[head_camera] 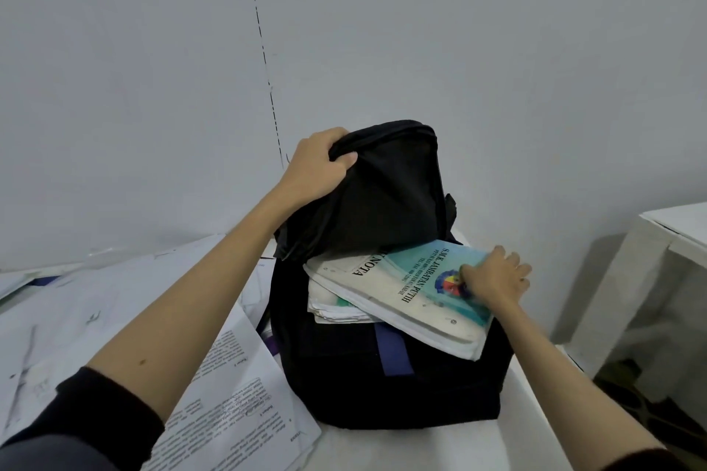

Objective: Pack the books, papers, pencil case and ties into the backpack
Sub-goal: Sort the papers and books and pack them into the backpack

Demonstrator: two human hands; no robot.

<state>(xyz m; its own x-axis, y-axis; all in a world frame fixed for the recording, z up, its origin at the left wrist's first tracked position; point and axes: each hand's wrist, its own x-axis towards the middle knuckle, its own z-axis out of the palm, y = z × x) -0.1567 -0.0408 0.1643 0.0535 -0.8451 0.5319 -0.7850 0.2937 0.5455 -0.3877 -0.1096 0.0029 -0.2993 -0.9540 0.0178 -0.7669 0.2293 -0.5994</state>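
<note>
The black backpack [386, 375] is stood upright on the white table [421, 447], toward its right side and close to the far wall [497, 50]. Its top flap [386, 199] is lifted and folded back, so the main compartment is left open. A teal and white book [405, 291] is seen lying tilted across the opening, partly inside and partly jutting out over the right near edge of the bag. Under it, a stack of white papers [333, 302] is lodged in the same opening.

The flap's left upper corner is gripped by the left hand [317, 164], the fingers curled over the fabric and the thumb pressed on its front. The right end of the book is held by the right hand [493, 275], with fingers curled down onto the cover.

Printed sheets [229, 394] are spread over the table to the left of the backpack, some overlapping. A 2nd white table [673, 233] is seen at the far right.
</note>
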